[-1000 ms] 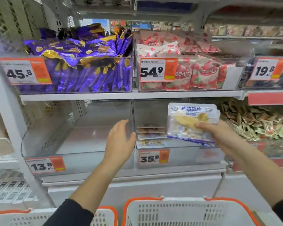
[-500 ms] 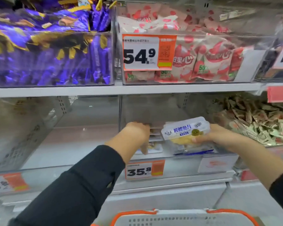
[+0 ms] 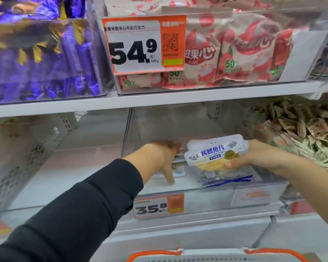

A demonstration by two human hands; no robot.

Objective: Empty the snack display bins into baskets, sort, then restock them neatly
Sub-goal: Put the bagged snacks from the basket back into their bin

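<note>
Purple-wrapped snacks (image 3: 36, 53) are seen in the upper-left bin, above a clear bin (image 3: 45, 167) on the lower shelf in which nothing can be made out. The left hand (image 3: 162, 157) is reached into the middle bin (image 3: 197, 193), marked 35.8, its fingers pointed down at a few flat packets (image 3: 178, 170) lying against the bin's left wall; whether one is pinched cannot be told through the blur. Just to the right, a fish-slice packet (image 3: 214, 154) is pinched at its lower edge between the right hand's (image 3: 263, 157) thumb and curled fingers, held over packets lying near the bin's front wall. A white basket (image 3: 216, 256) with orange rim is glimpsed at the bottom edge. With so slight a pinch, the slick packet could slip and fall behind the bin front or miss the basket; the flat packets may be scattered if scooped hastily.
</note>
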